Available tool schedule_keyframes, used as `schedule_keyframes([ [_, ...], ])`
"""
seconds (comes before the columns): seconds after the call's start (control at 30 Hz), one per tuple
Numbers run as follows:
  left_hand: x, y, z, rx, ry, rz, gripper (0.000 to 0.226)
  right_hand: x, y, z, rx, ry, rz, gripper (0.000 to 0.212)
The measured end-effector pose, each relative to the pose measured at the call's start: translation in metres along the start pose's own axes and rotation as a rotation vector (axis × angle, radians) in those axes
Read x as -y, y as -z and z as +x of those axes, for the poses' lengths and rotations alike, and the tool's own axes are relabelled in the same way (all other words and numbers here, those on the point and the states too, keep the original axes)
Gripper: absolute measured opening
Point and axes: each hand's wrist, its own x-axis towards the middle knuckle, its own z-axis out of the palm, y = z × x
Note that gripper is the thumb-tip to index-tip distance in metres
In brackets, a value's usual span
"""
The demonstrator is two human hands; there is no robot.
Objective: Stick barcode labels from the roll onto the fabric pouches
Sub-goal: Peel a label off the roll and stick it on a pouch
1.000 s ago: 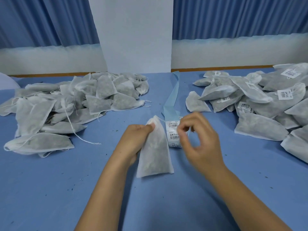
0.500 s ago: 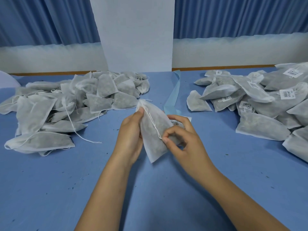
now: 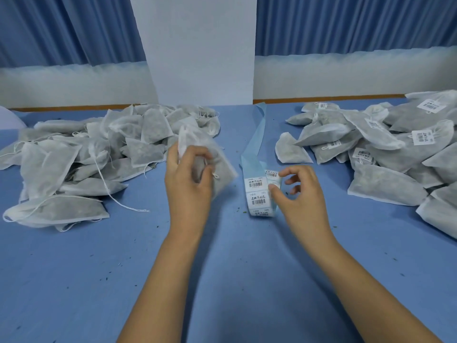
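blue table (image 3: 222, 280) held two heaps: bare pouches (image 3: 74, 164) upper left, barcoded pouches (image 3: 383, 179) upper right. our left hand (image 3: 188, 184) clasped one pouch (image 3: 223, 169); our right hand (image 3: 301, 194) pinched the one label roll (image 3: 256, 194), its print unreadable.

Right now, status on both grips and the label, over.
Left grip holds pouch. Right grip pinches label at the strip. Nothing between them.
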Motion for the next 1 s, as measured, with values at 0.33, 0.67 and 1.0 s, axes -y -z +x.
schedule_keyframes([
  [0.33, 0.016, -0.028, -0.012, 0.385, -0.203, 0.079, 0.017, -0.008, 0.006, 0.006, 0.072, -0.098, -0.027, 0.024],
  [0.67, 0.013, -0.027, -0.015, 0.564, -0.250, 0.003, 0.030, -0.001, 0.005, 0.004, 0.052, -0.151, 0.234, 0.022],
  [1.0, 0.013, -0.028, -0.017, 0.491, -0.233, 0.063, 0.012, -0.007, 0.001, 0.003, 0.188, -0.100, 0.018, 0.030],
])
